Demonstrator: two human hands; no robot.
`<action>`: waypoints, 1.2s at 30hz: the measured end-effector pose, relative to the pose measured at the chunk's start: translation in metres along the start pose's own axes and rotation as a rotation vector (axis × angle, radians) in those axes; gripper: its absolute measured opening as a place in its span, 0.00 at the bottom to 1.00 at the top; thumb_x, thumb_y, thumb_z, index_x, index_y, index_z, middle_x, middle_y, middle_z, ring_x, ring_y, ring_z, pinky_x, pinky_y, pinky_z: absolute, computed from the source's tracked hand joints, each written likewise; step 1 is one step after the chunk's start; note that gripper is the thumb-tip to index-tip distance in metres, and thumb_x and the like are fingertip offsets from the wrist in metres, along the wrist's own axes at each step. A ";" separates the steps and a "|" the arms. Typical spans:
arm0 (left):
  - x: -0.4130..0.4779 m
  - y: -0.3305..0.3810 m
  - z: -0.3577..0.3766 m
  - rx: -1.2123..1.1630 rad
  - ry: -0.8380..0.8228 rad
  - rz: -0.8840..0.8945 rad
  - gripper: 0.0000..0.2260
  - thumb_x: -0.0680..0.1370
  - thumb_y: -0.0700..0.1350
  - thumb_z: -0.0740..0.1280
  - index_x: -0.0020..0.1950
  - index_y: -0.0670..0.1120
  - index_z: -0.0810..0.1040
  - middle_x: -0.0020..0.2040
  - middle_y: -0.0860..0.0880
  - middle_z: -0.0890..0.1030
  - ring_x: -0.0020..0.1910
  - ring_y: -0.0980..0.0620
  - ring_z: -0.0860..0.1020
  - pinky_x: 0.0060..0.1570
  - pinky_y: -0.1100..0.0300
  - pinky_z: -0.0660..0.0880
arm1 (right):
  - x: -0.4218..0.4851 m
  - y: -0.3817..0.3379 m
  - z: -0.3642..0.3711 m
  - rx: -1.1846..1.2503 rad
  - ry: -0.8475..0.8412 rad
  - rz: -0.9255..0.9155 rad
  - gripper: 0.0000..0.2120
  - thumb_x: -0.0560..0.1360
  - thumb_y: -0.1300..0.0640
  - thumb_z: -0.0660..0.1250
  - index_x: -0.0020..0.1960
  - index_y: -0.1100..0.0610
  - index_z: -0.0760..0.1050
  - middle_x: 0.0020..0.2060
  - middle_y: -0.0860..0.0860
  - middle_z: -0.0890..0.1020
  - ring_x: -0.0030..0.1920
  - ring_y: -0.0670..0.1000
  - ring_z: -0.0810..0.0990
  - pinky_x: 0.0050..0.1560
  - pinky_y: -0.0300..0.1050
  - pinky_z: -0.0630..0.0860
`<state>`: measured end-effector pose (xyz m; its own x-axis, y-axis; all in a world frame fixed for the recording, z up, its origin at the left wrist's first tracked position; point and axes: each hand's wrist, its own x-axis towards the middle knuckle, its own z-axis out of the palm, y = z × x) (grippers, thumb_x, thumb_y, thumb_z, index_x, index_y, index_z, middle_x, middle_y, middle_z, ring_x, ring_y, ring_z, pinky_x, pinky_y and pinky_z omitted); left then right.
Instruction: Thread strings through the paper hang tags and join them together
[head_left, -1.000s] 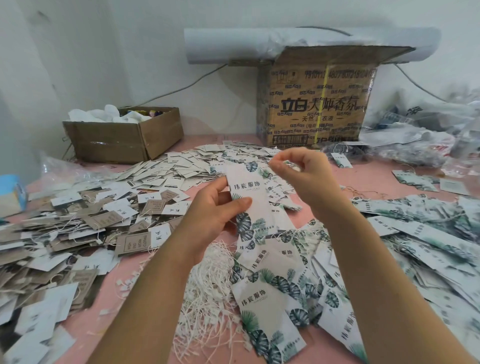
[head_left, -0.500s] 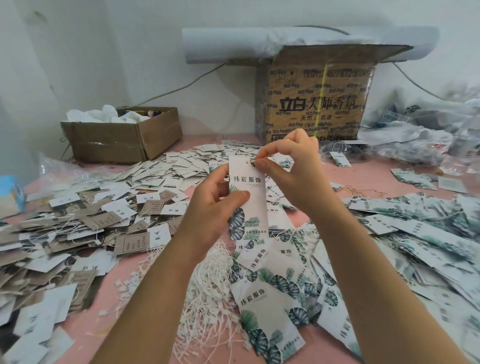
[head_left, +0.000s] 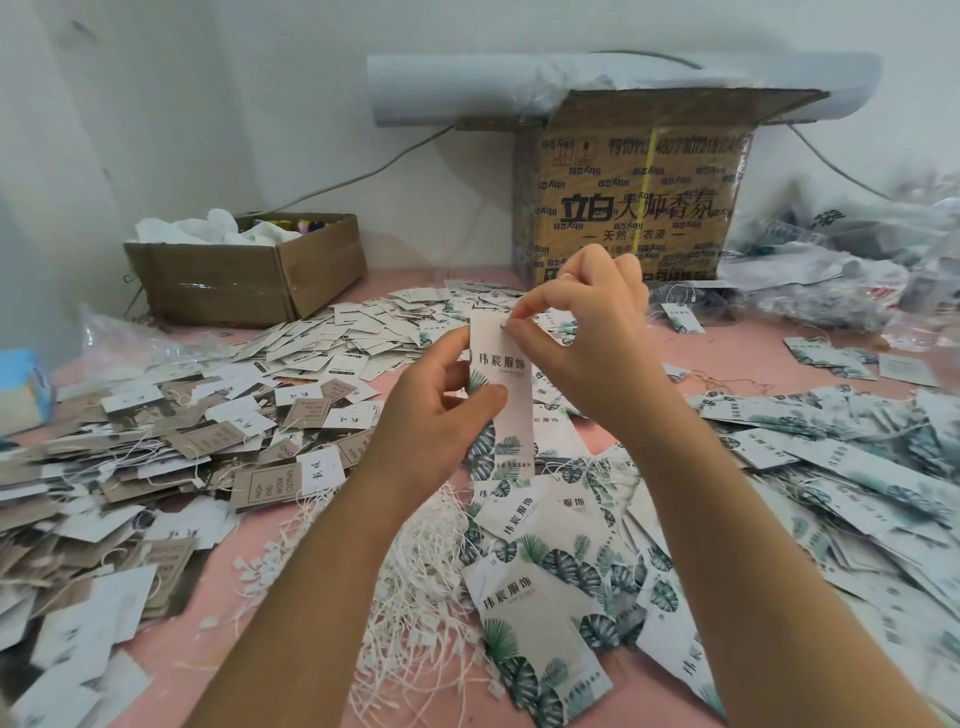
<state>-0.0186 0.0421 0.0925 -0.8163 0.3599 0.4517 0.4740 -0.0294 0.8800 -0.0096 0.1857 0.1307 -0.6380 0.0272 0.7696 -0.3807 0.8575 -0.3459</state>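
The left hand (head_left: 436, 415) pinches one tag (head_left: 501, 364) upright above the table (head_left: 234, 597), the right hand (head_left: 592, 343) pinches its top by the hole, any string there too small to see, and many loose tags (head_left: 545, 597) and strings (head_left: 426, 582) lie below, so most work seems left.

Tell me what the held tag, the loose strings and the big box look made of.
Held tag: thin matte card, printed leaves and text; stands flat, unbent. Strings: white cord, possibly plastic ends; limp tangle. Big box: brown cardboard, likely corrugated; printed, flap folded out.
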 end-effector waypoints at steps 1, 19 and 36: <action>0.000 0.000 0.000 0.015 -0.004 0.004 0.16 0.77 0.37 0.65 0.52 0.60 0.75 0.43 0.55 0.84 0.39 0.49 0.82 0.39 0.57 0.79 | 0.000 -0.001 0.001 -0.015 0.002 -0.006 0.05 0.72 0.54 0.70 0.43 0.56 0.81 0.37 0.47 0.62 0.46 0.50 0.61 0.51 0.47 0.61; 0.004 -0.003 -0.002 -0.095 0.282 -0.017 0.05 0.79 0.42 0.64 0.43 0.49 0.75 0.33 0.55 0.79 0.24 0.57 0.73 0.23 0.66 0.67 | -0.004 -0.012 0.010 0.180 -0.154 -0.017 0.04 0.72 0.56 0.70 0.44 0.55 0.82 0.35 0.44 0.68 0.44 0.50 0.66 0.44 0.41 0.62; 0.014 -0.010 -0.026 -0.763 0.480 -0.255 0.05 0.80 0.38 0.58 0.44 0.42 0.68 0.39 0.46 0.83 0.25 0.58 0.70 0.23 0.68 0.67 | -0.001 0.037 0.001 0.171 -0.399 0.330 0.06 0.72 0.51 0.70 0.37 0.49 0.79 0.18 0.43 0.70 0.20 0.42 0.65 0.35 0.39 0.66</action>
<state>-0.0433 0.0228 0.0936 -0.9953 0.0213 0.0947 0.0564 -0.6675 0.7425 -0.0239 0.2171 0.1161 -0.9340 0.0549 0.3531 -0.1996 0.7395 -0.6429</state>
